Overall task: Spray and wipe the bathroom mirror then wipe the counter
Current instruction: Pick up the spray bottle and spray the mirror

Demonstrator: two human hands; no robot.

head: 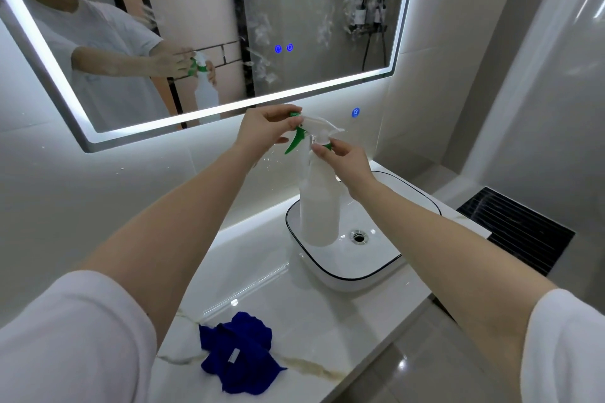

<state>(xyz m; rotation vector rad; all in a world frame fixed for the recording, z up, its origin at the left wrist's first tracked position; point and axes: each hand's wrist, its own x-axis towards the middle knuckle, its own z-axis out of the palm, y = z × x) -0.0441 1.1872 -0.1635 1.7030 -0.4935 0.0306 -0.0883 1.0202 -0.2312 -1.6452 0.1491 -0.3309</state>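
Spray bottle upright over the sink, far end of the table | left hand pinching its nozzle tip | right hand pinching the green neck collar | blue cloth just crumpled by the near edge

Frosted white plastic, matt and smooth, forms the spray bottle just under the fingers, its trigger glossy green plastic. Above them the glass mirror shines, smeared with spray. Well below, a napped blue cloth lies on the polished, veined stone counter (beside a glazed white basin with a chrome drain).
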